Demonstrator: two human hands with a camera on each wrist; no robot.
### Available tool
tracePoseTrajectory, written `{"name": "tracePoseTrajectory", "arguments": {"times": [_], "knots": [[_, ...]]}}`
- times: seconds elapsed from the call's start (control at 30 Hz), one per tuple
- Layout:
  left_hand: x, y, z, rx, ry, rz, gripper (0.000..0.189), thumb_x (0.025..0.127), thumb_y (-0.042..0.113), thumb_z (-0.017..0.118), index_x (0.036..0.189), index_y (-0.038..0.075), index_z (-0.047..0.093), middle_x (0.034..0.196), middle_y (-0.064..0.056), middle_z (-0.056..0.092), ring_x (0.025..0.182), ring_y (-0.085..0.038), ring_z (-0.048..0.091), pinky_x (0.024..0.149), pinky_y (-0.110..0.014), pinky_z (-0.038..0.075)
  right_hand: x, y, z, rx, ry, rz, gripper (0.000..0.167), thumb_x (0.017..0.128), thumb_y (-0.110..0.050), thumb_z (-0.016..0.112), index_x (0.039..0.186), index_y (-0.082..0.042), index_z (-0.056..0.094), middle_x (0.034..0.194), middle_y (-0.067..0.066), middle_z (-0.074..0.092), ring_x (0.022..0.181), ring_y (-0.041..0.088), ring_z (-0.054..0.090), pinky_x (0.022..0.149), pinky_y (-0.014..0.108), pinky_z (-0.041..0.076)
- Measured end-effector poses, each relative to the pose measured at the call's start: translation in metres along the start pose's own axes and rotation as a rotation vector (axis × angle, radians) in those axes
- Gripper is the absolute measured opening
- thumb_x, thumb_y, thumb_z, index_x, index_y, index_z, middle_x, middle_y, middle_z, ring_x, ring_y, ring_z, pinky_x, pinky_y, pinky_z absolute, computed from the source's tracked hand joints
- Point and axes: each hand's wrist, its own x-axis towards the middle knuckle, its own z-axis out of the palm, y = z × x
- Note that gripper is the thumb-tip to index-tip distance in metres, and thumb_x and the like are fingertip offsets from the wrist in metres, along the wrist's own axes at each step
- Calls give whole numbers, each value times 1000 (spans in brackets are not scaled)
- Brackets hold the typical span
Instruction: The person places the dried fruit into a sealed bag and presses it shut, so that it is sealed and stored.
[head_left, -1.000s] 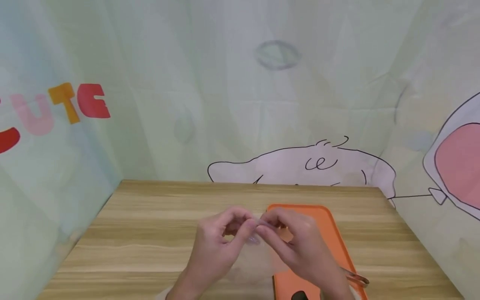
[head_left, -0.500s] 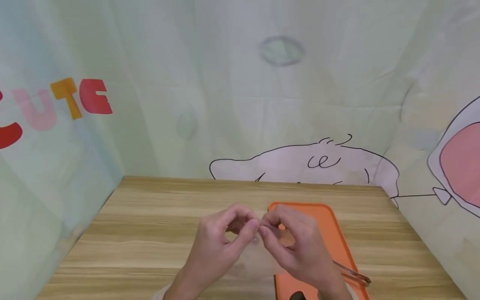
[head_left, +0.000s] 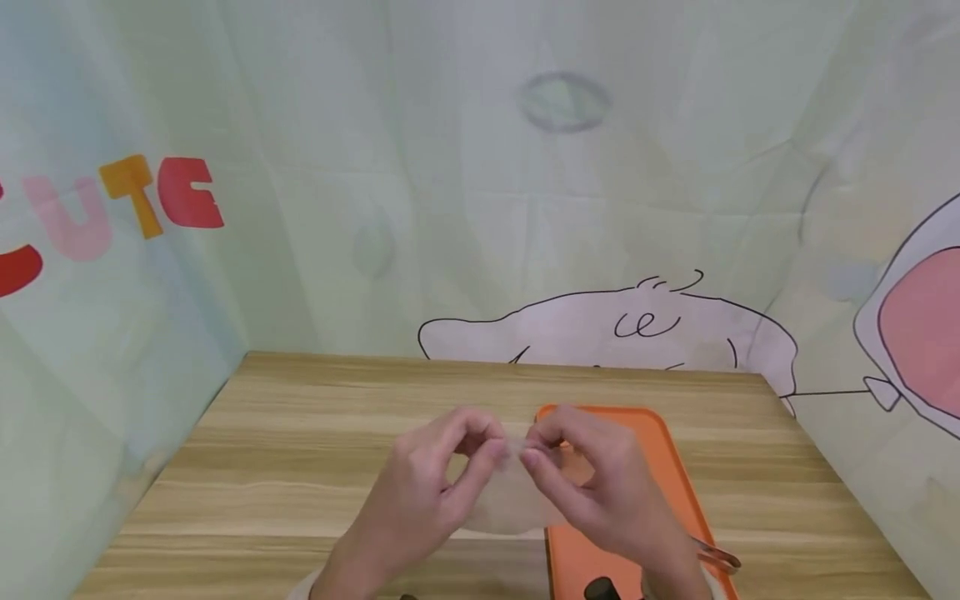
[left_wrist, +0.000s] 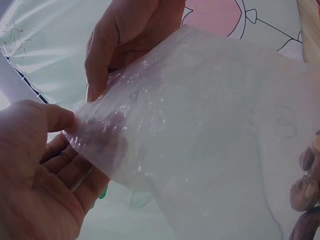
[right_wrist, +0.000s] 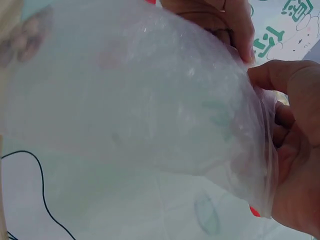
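Observation:
A clear, thin plastic bag [head_left: 506, 504] hangs between the two hands over the table. My left hand [head_left: 420, 483] pinches its upper edge between thumb and fingers. A short gap away, my right hand [head_left: 600, 475] pinches the same edge. In the left wrist view the wrinkled plastic bag [left_wrist: 200, 115] spreads out from the left hand [left_wrist: 55, 160], with the right hand [left_wrist: 132, 40] behind it. The right wrist view has the plastic bag [right_wrist: 150, 95] stretching away from the right hand [right_wrist: 295, 135]. Whether the bag's mouth is parted cannot be told.
An orange tray [head_left: 652, 450] lies right of centre on the wooden table [head_left: 300, 433], partly behind the right hand. Metal tongs [head_left: 720, 557] cross its right rim. A dark object [head_left: 602, 588] shows at its near end. Brown lumpy pieces [left_wrist: 305, 192] appear in the left wrist view.
The two hands have drawn slightly apart, the left one moving a little left. The bag between them now shows more widely, its lower edge visible above the table.

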Motion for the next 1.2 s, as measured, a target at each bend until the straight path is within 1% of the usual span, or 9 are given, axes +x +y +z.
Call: {"name": "tracePoseTrajectory", "arguments": {"times": [0.13,0.27,0.37,0.5,0.63,0.73,0.87,1.07,1.2], "knots": [[0,-1,-4,-14,-24,14,6,99,6,62,95,10,61,84,4,63,72,-5,59,67,-15,51,1,1,3,-45,18,-79,7,99,-13,64,92,-11,63,77,-6,56,68,5,51,61,15,44],[0,0,-7,26,-42,36,7,103,11,58,96,9,58,86,4,62,75,-5,59,70,-15,51,0,0,0,-43,22,-43,8,99,-18,66,93,-12,64,78,-6,59,70,4,53,64,16,46],[-1,1,-10,44,-64,23,10,105,13,53,97,8,55,88,3,60,79,-6,60,76,-17,52,-1,0,-4,-38,26,-32,8,99,-18,66,92,-13,64,78,-7,59,70,5,52,66,17,44],[-1,3,-14,57,-86,13,8,104,13,55,96,11,57,88,6,60,82,-4,61,78,-17,52,1,0,-4,-104,19,-99,13,101,-19,62,89,-13,62,76,-8,56,68,4,51,68,16,40],[-1,2,-15,83,-98,64,6,100,14,61,95,11,63,86,6,65,82,-4,66,76,-17,54,3,0,-1,-156,-1,-153,15,101,-22,63,89,-14,63,75,-9,58,67,1,54,67,15,38],[-1,0,-15,70,-105,97,6,100,10,62,94,9,64,85,4,66,80,-6,68,76,-18,55,1,1,-3,-108,-28,-115,10,99,-19,66,91,-14,64,77,-9,59,69,1,56,68,15,42],[0,-3,-17,56,-111,93,8,101,8,59,94,8,63,85,2,66,81,-8,68,77,-19,55,-3,5,-10,-36,-64,-21,7,98,-14,67,92,-17,64,77,-9,58,70,3,53,69,18,44],[-2,-1,-26,237,-131,44,10,97,17,65,87,17,64,81,13,64,75,-2,63,69,-16,51,-2,10,-5,-164,-89,-105,13,102,-22,61,91,-16,63,77,-10,58,67,0,52,69,16,37],[-1,1,-25,347,-130,122,20,101,28,60,84,19,65,77,15,65,66,1,59,60,-13,45,-2,8,1,-160,-76,-111,14,100,-25,64,88,-17,64,76,-11,60,67,-2,53,66,14,37]]}}
